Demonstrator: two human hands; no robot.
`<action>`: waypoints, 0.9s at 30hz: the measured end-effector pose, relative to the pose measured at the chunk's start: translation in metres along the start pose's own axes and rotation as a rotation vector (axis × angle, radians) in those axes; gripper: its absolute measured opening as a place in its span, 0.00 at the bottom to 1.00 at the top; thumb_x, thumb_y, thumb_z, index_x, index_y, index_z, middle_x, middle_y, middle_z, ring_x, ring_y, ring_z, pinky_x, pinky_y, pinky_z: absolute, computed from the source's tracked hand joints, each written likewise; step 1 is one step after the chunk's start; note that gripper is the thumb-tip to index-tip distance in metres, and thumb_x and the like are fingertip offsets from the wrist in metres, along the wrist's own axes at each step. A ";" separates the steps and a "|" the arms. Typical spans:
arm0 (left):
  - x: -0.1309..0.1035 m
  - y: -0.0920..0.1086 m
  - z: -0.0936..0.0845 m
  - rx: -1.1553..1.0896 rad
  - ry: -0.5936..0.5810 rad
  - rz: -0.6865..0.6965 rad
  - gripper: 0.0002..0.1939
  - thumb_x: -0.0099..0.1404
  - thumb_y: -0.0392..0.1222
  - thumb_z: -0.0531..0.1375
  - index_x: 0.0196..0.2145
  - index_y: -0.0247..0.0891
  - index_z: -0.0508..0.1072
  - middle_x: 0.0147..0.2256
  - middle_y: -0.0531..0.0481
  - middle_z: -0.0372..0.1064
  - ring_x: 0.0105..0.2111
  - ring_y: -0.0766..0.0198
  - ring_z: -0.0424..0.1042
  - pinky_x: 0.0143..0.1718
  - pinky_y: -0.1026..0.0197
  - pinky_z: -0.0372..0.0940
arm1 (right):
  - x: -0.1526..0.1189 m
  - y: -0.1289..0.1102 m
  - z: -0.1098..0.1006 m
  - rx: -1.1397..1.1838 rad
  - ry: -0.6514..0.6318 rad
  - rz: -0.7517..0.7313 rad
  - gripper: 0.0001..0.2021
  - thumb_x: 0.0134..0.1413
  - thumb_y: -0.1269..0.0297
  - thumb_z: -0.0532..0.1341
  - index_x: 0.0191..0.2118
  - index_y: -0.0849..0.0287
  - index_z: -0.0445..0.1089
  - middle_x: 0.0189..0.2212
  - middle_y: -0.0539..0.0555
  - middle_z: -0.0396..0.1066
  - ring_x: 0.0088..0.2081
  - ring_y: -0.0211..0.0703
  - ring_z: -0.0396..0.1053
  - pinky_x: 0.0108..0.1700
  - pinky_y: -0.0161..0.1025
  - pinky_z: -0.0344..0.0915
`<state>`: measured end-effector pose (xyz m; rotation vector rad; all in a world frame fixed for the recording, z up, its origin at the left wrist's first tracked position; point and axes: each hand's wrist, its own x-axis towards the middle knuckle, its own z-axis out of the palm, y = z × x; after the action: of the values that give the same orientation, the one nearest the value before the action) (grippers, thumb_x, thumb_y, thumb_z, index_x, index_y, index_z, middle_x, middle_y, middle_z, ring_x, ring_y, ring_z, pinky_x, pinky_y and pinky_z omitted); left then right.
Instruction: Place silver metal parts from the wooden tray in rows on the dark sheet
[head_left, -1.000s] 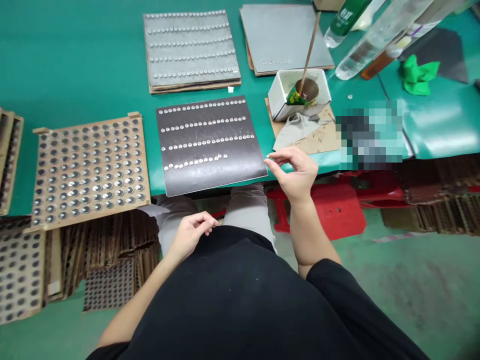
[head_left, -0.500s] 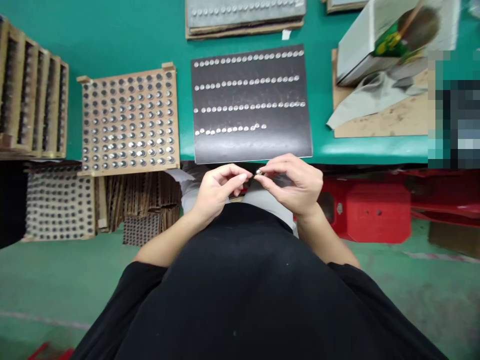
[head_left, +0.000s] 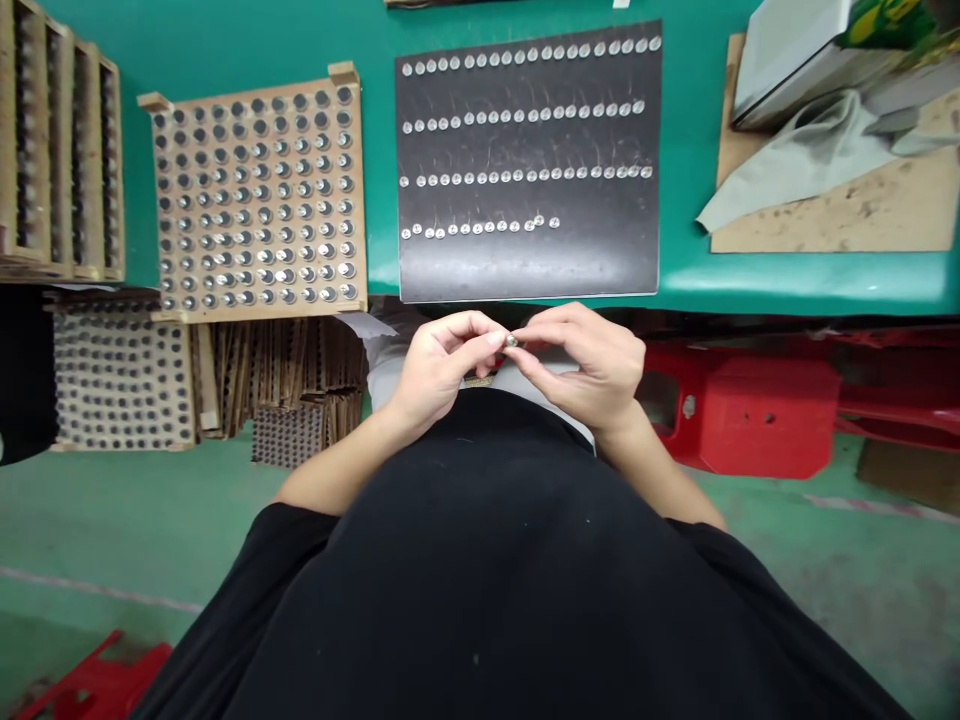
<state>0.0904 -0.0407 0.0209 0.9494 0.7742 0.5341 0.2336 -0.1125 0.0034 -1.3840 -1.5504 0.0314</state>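
Head view: small shiny metal piece [head_left: 512, 340] near frame centre, clamped between right hand [head_left: 592, 368] thumb and forefinger. Left hand [head_left: 439, 368]: thumb and forefinger tips together beside it; grip on it unclear. Black sheet [head_left: 525, 272], upper centre, bears four rows of metal discs [head_left: 532, 55].

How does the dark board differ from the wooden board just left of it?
The dark board is black; the wooden board is tan. The dark board carries silver discs in four spaced rows; the wooden board, a dense grid of round pieces. The wooden board has corner blocks; the dark board shows none. Both lie on the green table.
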 end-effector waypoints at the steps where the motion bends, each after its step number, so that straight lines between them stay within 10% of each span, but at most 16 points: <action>1: 0.000 0.000 0.000 0.001 0.001 0.005 0.11 0.53 0.44 0.69 0.24 0.34 0.75 0.21 0.54 0.65 0.19 0.74 0.59 0.23 0.67 0.56 | 0.000 0.000 0.000 -0.006 0.004 -0.003 0.02 0.55 0.68 0.65 0.31 0.56 0.73 0.25 0.49 0.76 0.26 0.36 0.72 0.27 0.34 0.71; 10: 0.001 -0.004 0.003 -0.002 0.022 -0.031 0.17 0.48 0.47 0.72 0.20 0.33 0.71 0.19 0.55 0.63 0.18 0.76 0.57 0.20 0.68 0.53 | -0.002 -0.001 -0.001 0.020 -0.049 0.004 0.01 0.55 0.67 0.65 0.32 0.55 0.73 0.26 0.49 0.75 0.27 0.37 0.73 0.29 0.35 0.72; 15: 0.002 0.010 -0.012 -0.041 -0.112 -0.147 0.20 0.44 0.50 0.73 0.19 0.33 0.69 0.19 0.55 0.62 0.16 0.76 0.56 0.18 0.67 0.50 | -0.012 0.007 -0.004 0.301 -0.120 0.182 0.24 0.46 0.57 0.71 0.50 0.54 0.71 0.37 0.56 0.76 0.32 0.42 0.75 0.30 0.40 0.75; 18: 0.009 0.034 -0.046 0.090 -0.043 -0.002 0.16 0.45 0.47 0.72 0.20 0.33 0.71 0.19 0.54 0.65 0.17 0.75 0.58 0.20 0.67 0.52 | -0.020 0.018 -0.004 0.362 -0.087 0.281 0.25 0.46 0.57 0.71 0.52 0.54 0.70 0.40 0.57 0.75 0.33 0.43 0.75 0.30 0.40 0.75; 27: 0.065 0.109 -0.194 0.695 0.729 0.324 0.09 0.51 0.27 0.67 0.18 0.32 0.73 0.18 0.53 0.67 0.21 0.73 0.61 0.28 0.64 0.59 | -0.027 0.018 0.002 0.202 -0.100 0.324 0.06 0.54 0.64 0.65 0.39 0.56 0.74 0.30 0.54 0.76 0.27 0.40 0.74 0.28 0.37 0.74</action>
<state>-0.0288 0.1584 0.0239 1.5656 1.5323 0.9476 0.2407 -0.1255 -0.0247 -1.4739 -1.3468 0.4492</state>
